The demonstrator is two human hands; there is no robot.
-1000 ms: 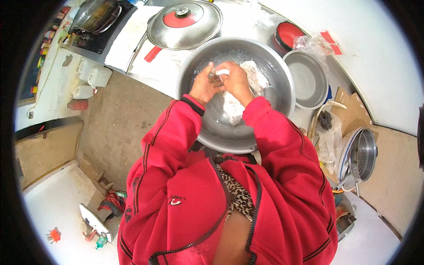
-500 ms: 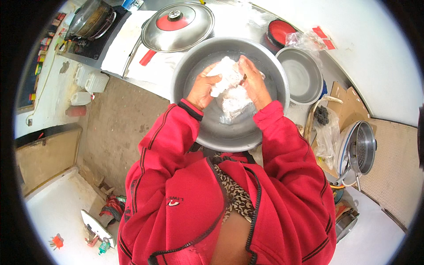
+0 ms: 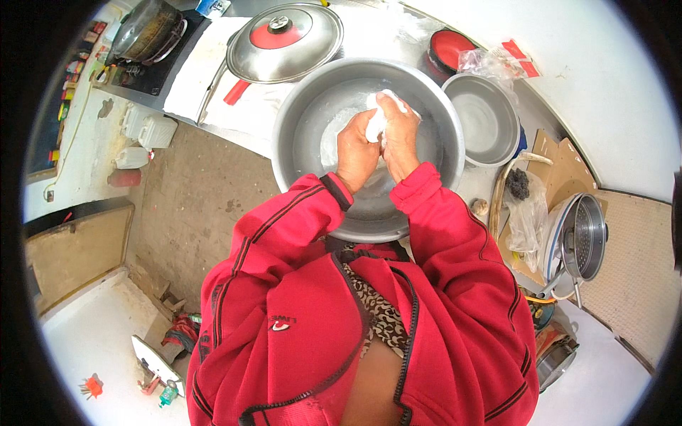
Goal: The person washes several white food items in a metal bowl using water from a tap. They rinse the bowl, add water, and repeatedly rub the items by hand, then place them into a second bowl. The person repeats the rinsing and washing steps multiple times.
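a person in a red zip jacket leans over a large steel basin (image 3: 312,106) on a white counter (image 3: 383,32), both hands sunk inside it. the left hand (image 3: 355,150) and the right hand (image 3: 399,138) press together around a lump of white dough (image 3: 376,117), each grip clenched on it from its own side, the lump held above the basin's wet floor, towards the far wall of the basin.

around the basin: just beyond its far-left rim lies a domed steel lid with a red centre and knob (image 3: 284,42), resting on a white cloth (image 3: 206,67); farther left of that a dark pot (image 3: 145,32) sits on a black stove top. touching the basin's right rim stands a smaller empty grey bowl (image 3: 486,117), with a red-lined dish (image 3: 447,53) and a crumpled clear plastic bag (image 3: 490,64) behind it. lower right of the basin, a clear bag holding something dark (image 3: 522,192) lies on brown cardboard (image 3: 561,160), and a steel steamer pot (image 3: 582,238) stands beyond. left of the basin, below the counter's edge, white plastic jugs (image 3: 145,131) stand on the bare concrete floor. the red sleeves cover the basin's near rim.
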